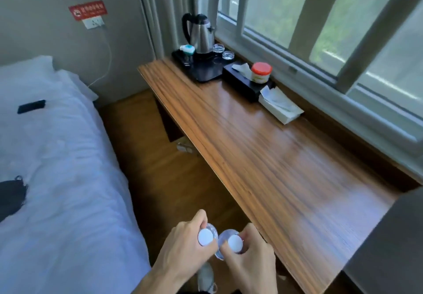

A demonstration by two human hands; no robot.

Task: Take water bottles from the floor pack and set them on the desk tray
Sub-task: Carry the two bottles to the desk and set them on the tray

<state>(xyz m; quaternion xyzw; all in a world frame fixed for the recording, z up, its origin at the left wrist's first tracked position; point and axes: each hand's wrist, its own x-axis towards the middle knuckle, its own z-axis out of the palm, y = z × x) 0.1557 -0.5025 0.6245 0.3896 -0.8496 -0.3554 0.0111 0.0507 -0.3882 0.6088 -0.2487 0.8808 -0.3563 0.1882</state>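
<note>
My left hand (183, 245) grips a clear water bottle with a white cap (205, 237), seen from above. Beside it my right hand (249, 259) grips a second clear water bottle, also white-capped (234, 242). Both bottles are held upright over the floor, just left of the wooden desk's (263, 156) near edge, and they touch or nearly touch. The black tray (201, 73) sits at the desk's far end and carries a steel kettle (201, 32), two upturned glasses (223, 50) and one lying bottle with a teal label (187, 49). The floor pack is out of view.
A black tissue box (242, 83) topped by a red-lidded jar (261, 72) and a white tissue packet (280, 105) line the desk's window side. A white bed (57, 156) lies left, with a narrow wooden floor aisle (146, 147) between. A grey object (389, 248) sits at the right.
</note>
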